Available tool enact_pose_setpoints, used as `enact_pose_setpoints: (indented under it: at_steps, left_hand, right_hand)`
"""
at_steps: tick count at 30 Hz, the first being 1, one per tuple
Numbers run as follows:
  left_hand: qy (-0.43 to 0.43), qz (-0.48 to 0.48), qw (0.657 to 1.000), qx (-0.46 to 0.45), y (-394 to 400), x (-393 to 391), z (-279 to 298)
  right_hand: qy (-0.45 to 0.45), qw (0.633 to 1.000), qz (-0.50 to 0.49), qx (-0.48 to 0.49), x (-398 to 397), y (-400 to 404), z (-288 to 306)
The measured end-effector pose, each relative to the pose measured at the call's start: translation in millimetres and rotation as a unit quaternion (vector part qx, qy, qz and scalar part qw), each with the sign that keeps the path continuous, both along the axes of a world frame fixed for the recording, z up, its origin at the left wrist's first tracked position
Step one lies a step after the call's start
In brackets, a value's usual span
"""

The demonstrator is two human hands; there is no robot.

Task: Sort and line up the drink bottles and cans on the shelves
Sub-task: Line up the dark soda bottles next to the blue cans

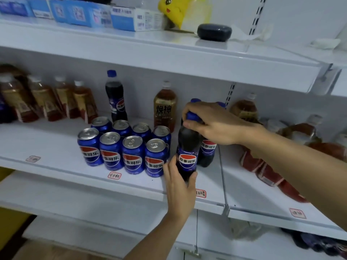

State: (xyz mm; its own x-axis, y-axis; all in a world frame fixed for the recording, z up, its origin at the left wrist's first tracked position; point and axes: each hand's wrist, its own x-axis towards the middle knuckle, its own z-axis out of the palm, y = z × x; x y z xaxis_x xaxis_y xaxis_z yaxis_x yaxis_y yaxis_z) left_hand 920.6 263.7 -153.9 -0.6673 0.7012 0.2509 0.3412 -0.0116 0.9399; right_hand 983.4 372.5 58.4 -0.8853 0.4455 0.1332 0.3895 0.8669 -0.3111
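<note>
Hands grip cola bottle (186,152) | right (212,122) at cap | left (178,184) at base

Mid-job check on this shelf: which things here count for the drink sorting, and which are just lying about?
Part of the job:
cola bottle, left hand at its base, right hand on its cap
second cola bottle
rear cola bottle
blue cans
tea bottle
toppled red-label bottles

Lying about:
yellow toy
dark oval case
blue boxes

Shop: white shelves (131,186), drink cans (110,152), labels (114,175).
</note>
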Motion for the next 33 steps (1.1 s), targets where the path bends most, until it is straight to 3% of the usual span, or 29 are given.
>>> enact_pose_setpoints:
  at_steps: [11,17,22,24,29,33]
  left_hand:
    - [0.023,0.045,0.998,-0.025,12,7,-11]
    - [0.032,0.055,0.998,-0.017,14,8,-16]
    - [0.043,0.060,0.997,-0.028,16,8,-18]
    - [0.044,0.054,0.997,-0.037,16,8,-16]
    - [0.056,0.059,0.995,-0.053,16,7,-15]
    - [0.057,0.058,0.996,-0.045,15,7,-16]
  right_hand:
    - [0.012,1.000,0.021,-0.007,0,14,-1]
    - [-0.024,0.999,0.030,-0.004,1,21,8]
    - [0.065,0.993,0.012,0.102,-4,46,19]
    - [0.044,0.990,-0.003,0.130,-11,58,23]
    - [-0.106,0.994,0.004,0.040,-30,72,19]
    - [-0.101,0.994,0.020,0.029,-32,78,15]
